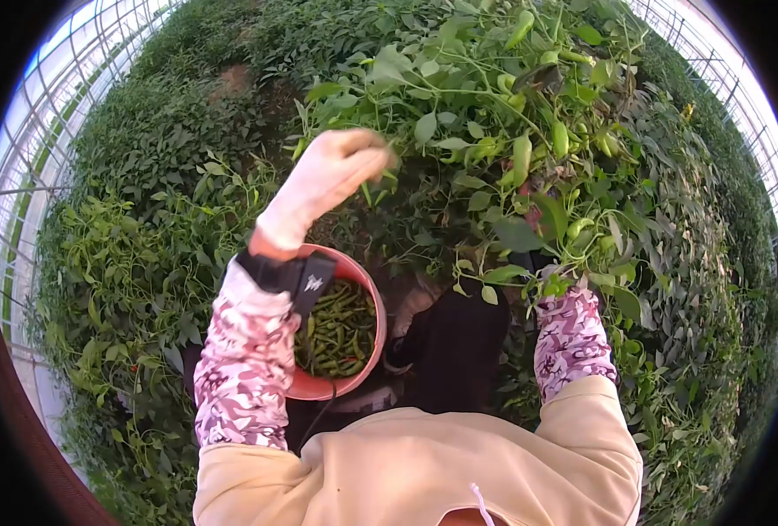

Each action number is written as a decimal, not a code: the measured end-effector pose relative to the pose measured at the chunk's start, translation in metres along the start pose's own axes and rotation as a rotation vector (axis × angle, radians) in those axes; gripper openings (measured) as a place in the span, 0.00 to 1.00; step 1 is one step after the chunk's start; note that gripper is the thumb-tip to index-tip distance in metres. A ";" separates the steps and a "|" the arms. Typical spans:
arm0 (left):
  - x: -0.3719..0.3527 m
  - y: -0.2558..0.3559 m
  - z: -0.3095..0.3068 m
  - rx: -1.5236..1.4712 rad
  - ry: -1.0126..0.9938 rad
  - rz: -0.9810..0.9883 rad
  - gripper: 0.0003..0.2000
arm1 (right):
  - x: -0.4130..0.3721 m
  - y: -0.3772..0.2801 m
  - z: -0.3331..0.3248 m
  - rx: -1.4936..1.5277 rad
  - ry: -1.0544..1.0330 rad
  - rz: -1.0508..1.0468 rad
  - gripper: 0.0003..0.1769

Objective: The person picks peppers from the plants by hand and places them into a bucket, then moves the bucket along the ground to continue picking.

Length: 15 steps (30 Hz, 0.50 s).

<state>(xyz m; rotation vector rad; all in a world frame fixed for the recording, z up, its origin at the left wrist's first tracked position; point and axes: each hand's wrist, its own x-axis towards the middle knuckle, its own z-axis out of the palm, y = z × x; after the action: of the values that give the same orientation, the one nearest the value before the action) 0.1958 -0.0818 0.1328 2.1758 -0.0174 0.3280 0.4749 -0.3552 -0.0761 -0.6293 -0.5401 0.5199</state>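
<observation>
Greenhouse (31, 145): lots of plants (152, 197) round you.
Peppers (341, 331): in pink bucket (377, 298), more on bush (424, 130).
Your L hand (341, 171): curled, blurry; can't tell if holding.
R hand (535, 215): mostly hid by leaves (519, 235), can't tell.

Bucket (378, 329) pinkish red; picked peppers (341, 331) dull green with flecks of red, hanging peppers (521, 159) a paler, yellower green. Left hand (326, 180) pale pinkish white, wrist strap (271, 273) black with a white mark. Sleeves (244, 377) camouflage-patterned in pink, white and maroon; top (406, 465) plain beige, trousers (463, 342) black.
</observation>
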 end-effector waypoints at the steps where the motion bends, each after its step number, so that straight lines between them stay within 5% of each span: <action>1: -0.025 -0.001 -0.008 -0.138 -0.151 -0.061 0.11 | 0.003 0.000 0.004 0.000 -0.012 -0.001 0.26; 3: -0.065 -0.030 -0.002 0.060 -0.266 -0.150 0.11 | 0.007 0.005 0.014 0.011 -0.037 0.004 0.26; 5: -0.081 -0.037 -0.002 0.846 -0.175 -0.066 0.12 | 0.010 0.013 0.025 0.008 -0.066 0.027 0.26; 7: -0.072 0.003 -0.004 0.176 0.076 -0.184 0.10 | 0.013 0.021 0.037 0.007 -0.098 0.051 0.26; 9: -0.052 0.014 -0.001 0.242 0.269 0.264 0.09 | 0.014 0.027 0.050 0.004 -0.131 0.087 0.26; 11: -0.041 0.064 0.006 -0.134 0.163 -0.145 0.09 | 0.015 0.032 0.061 -0.001 -0.160 0.120 0.26; 13: -0.020 0.072 0.018 -0.089 0.114 -0.158 0.12 | 0.013 0.035 0.069 -0.005 -0.183 0.142 0.26; 15: -0.001 0.056 0.026 0.264 0.201 0.107 0.17 | 0.010 0.036 0.074 -0.021 -0.197 0.155 0.26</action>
<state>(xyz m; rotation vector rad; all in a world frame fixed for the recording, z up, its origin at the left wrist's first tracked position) 0.1928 -0.1358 0.1632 2.3966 0.0228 0.6396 0.4273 -0.2949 -0.0465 -0.6467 -0.6870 0.7279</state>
